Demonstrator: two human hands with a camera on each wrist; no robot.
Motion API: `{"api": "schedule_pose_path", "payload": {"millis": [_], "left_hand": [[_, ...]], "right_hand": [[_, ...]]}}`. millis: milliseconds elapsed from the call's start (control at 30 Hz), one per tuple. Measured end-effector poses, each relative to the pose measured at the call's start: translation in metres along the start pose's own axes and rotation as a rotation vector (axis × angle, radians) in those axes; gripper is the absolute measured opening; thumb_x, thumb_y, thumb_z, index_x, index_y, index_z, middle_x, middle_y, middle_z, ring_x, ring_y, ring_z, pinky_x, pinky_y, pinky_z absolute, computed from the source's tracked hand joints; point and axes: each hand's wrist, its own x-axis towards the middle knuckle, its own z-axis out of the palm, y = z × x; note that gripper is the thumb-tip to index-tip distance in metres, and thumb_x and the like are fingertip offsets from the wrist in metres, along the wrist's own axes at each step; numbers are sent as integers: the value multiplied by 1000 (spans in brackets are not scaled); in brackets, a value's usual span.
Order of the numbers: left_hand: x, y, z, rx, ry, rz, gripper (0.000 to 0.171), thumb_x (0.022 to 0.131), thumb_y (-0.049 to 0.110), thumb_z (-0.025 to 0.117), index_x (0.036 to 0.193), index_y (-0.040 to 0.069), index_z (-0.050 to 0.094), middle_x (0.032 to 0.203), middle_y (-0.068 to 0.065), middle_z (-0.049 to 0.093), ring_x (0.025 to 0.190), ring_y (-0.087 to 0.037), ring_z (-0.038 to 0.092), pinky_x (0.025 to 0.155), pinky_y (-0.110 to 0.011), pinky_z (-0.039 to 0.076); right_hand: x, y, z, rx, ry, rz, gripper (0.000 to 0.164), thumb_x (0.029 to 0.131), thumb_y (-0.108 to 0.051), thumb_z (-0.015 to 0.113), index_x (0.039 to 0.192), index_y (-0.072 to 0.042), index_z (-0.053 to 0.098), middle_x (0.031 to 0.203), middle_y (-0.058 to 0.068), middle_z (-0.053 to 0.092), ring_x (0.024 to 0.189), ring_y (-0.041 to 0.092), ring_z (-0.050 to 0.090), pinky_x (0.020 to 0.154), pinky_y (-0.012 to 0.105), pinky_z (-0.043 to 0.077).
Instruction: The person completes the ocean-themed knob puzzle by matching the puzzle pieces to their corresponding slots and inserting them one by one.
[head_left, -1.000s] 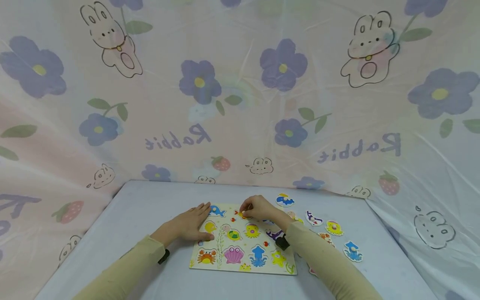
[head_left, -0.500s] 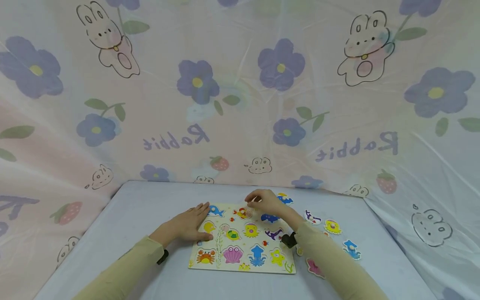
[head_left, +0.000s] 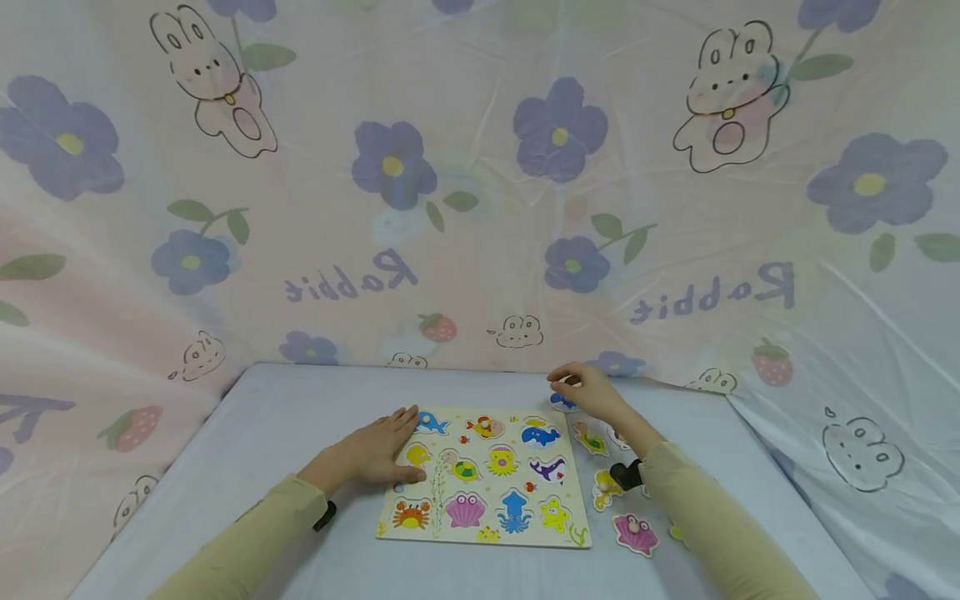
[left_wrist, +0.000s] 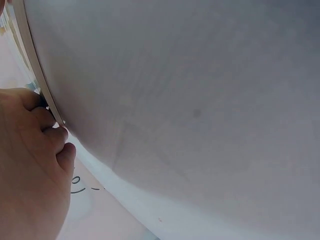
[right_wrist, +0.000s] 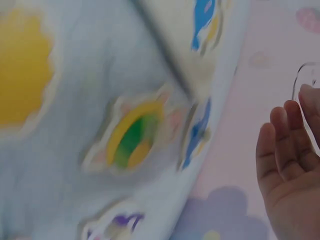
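My left hand [head_left: 378, 446] lies at the left edge of the cream puzzle board [head_left: 491, 488], fingers stretched over its corner and thumb apart; the left wrist view shows its fingers against the board edge [left_wrist: 37, 67]. On the board's top row are a blue dolphin [head_left: 432, 423] and a red-and-yellow fish [head_left: 486, 427]. Behind the board's far right corner, my right hand [head_left: 596, 393] hovers with loosely bent fingers and holds nothing. Just under its fingertips lies a blue whale piece [head_left: 562, 403], also beside the board corner in the right wrist view.
Several loose pieces lie right of the board, among them a turtle [head_left: 591, 438], a yellow seahorse-like piece [head_left: 604, 490] and a pink shell [head_left: 635, 535]. The right forearm covers some of them. A printed cloth [head_left: 480, 208] hangs behind the table.
My right hand has let go of the red-and-yellow fish on the board and moved right and back to the whale piece. The left hand stays on the board edge.
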Motion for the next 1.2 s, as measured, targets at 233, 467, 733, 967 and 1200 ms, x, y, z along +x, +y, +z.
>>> {"api": "schedule_pose_path", "payload": {"millis": [233, 467, 733, 967, 1200], "left_hand": [[-1, -1, 1, 9, 7, 3, 112, 90, 82, 52, 165, 3, 24, 174, -13, 16, 159, -33, 17, 128, -49, 23], [-1, -1, 0, -1, 19, 8, 111, 90, 80, 53, 164, 2, 25, 174, -13, 16, 159, -33, 18, 128, -50, 23], [-2, -4, 3, 15, 9, 8, 112, 90, 81, 51, 165, 4, 23, 174, -12, 14, 160, -31, 17, 128, -48, 23], [0, -6, 4, 13, 22, 4, 112, 89, 82, 51, 165, 5, 24, 174, -11, 15, 160, -31, 17, 128, -49, 24], [-1, -5, 2, 14, 18, 24, 112, 90, 81, 52, 165, 3, 23, 174, -13, 15, 159, -32, 17, 128, -49, 24]], "right_hand": [[3, 29, -9, -34, -10, 73, 21, 101, -14, 68, 118, -2, 73, 115, 14, 71, 97, 26, 65, 79, 35, 59], [9, 51, -5, -92, -64, 143, 17, 101, -15, 68, 114, -5, 75, 113, 12, 72, 98, 26, 65, 91, 44, 58], [15, 60, 1, -99, -101, 180, 14, 100, -13, 69, 112, -7, 75, 109, 8, 71, 98, 25, 63, 91, 44, 57], [21, 63, 3, -105, -111, 172, 13, 99, -12, 71, 111, -9, 75, 106, 5, 70, 94, 22, 61, 89, 40, 57], [23, 61, 5, -122, -122, 156, 13, 98, -9, 72, 110, -6, 75, 104, 6, 69, 93, 23, 61, 86, 39, 57]]}}
